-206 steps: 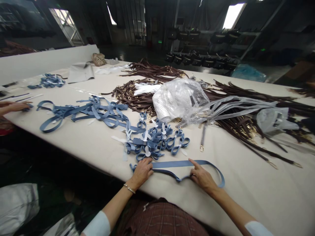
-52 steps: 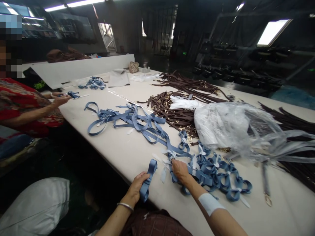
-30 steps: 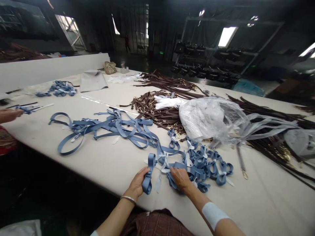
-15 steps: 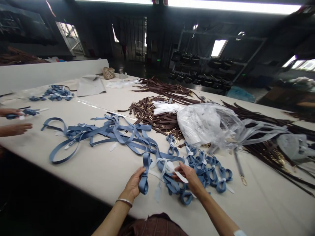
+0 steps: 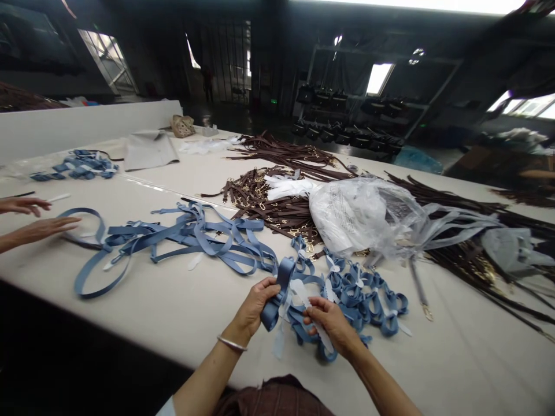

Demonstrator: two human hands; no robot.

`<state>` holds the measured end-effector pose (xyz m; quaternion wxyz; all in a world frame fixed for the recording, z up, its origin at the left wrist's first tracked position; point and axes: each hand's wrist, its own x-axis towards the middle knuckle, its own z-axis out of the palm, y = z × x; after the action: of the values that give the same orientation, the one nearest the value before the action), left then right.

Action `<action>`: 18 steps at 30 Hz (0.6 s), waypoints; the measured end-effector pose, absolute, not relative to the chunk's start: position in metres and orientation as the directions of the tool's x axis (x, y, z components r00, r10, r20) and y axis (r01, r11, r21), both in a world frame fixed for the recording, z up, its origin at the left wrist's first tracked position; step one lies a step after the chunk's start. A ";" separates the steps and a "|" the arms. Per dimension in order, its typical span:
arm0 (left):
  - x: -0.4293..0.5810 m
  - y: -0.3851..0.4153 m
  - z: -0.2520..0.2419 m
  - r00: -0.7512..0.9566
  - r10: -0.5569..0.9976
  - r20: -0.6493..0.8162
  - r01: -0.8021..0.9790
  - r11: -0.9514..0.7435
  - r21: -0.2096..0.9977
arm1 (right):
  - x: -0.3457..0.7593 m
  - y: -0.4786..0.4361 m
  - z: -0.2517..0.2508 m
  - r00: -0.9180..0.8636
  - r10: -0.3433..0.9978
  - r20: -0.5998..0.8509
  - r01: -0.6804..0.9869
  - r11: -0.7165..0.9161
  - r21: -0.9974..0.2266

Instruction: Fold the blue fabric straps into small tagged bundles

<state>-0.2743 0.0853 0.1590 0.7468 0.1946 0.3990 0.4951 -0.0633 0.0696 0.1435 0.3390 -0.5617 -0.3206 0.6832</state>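
Gripping a folded blue strap [image 5: 274,294], my left hand [image 5: 255,304] is clamped round it just above the bench [image 5: 173,300] edge. My right hand [image 5: 332,325] is closed on a white strip [image 5: 303,292] that runs up against that strap. Using the strap as landmark: right of it lies a heap of tied blue loops [image 5: 364,292], touching my right hand; beyond it sits a clear plastic bag [image 5: 359,216] on brown straps [image 5: 269,202]; left of it sprawl loose blue straps [image 5: 182,237]. Far left of the strap, another person's two hands [image 5: 34,216] rest open on the bench
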 end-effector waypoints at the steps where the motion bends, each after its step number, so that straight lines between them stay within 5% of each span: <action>1: -0.272 0.085 0.164 0.201 0.901 -0.385 -0.553 0.429 0.714 | -0.065 0.070 0.143 -0.149 0.825 -0.545 -0.099 -0.561 -0.822; 8: -0.259 0.074 0.182 0.295 0.919 -0.262 -0.303 0.350 0.886 | -0.083 0.067 0.138 -0.157 0.816 -0.557 -0.131 -0.576 -0.807; 18: -0.264 0.066 0.169 0.200 0.915 -0.349 -0.247 0.392 0.886 | -0.104 0.062 0.119 -0.108 0.768 -0.632 -0.233 -0.637 -0.734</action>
<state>-0.2638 0.0660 0.1693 0.6887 0.3548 0.4708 0.4221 -0.1045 0.0624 0.1191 0.3544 -0.5659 -0.2361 0.7060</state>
